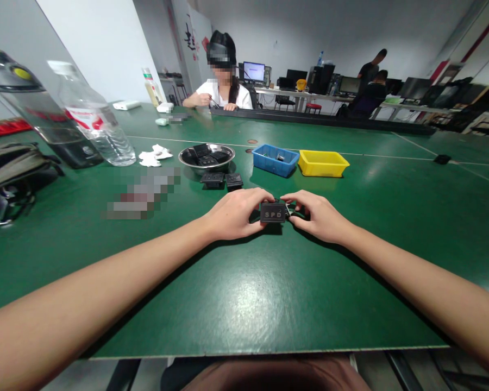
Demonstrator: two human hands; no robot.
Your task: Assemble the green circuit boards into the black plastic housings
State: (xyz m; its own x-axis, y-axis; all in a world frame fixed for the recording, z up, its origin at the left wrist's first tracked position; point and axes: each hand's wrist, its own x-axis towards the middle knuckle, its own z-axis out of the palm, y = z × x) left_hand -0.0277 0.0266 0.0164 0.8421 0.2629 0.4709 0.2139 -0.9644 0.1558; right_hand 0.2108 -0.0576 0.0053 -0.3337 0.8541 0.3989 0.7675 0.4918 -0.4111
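Observation:
My left hand [244,212] grips a small black box [273,213] lettered "SPD", thumb below and fingers on top, just above the green table. At the box's right side my right hand [315,214] pinches a small silvery metal part [288,210] against it. What exactly the part is, and whether it is inside the box, is too small to tell. Two similar black boxes lie just beyond my left hand: one black box [213,180] and another black box [233,181].
Behind stand a steel bowl [184,159] of black parts, a blue bin [271,164] with small metal pieces, and a yellow bin [324,168]. To the left are crumpled tissue [152,156], a water bottle [100,125] and a dark flask [44,114]. A person [224,87] sits opposite.

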